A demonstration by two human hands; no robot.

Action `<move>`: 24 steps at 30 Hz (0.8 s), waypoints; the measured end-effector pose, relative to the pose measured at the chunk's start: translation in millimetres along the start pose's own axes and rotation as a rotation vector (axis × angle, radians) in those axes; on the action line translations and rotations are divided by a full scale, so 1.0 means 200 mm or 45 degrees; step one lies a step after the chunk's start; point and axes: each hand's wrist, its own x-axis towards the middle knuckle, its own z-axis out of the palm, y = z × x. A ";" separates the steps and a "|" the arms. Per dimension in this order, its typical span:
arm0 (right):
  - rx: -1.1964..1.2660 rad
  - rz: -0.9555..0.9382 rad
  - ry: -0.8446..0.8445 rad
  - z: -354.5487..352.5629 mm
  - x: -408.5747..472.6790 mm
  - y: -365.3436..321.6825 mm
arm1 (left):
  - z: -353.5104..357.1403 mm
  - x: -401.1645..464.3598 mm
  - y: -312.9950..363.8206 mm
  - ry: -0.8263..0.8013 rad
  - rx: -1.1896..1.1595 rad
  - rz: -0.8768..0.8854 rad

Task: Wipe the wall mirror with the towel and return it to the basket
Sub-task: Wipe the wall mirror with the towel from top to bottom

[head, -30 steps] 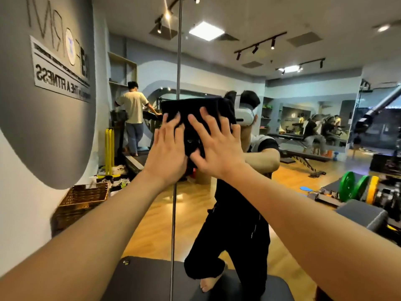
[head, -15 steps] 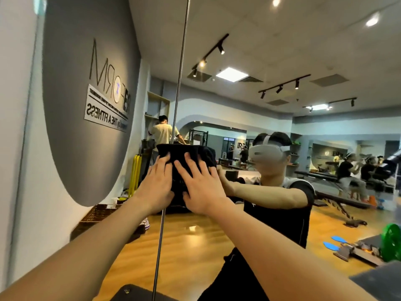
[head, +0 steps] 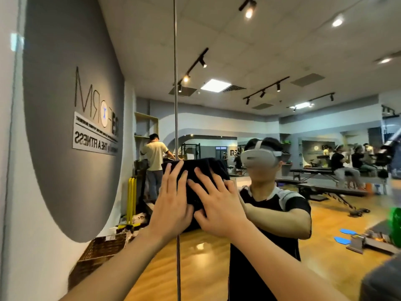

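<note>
Towel (head: 196, 170) flat against mirror (head: 217, 51), long axis horizontal, left hand (head: 173, 205), right hand (head: 219, 207) pressing, fingers straight

Your forearms (head: 121, 263) were bare; your reflection wore a black T-shirt (head: 273, 205), grey-shouldered, and a white headset (head: 258, 159).

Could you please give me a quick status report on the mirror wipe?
Left hand and right hand flat on black towel. Towel pressed to mirror. Wicker basket low left. Nothing in the way.
</note>
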 end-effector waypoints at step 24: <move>-0.245 -0.278 0.431 0.08 0.14 0.05 | 0.19 -0.01 -0.10 0.399 -0.048 0.109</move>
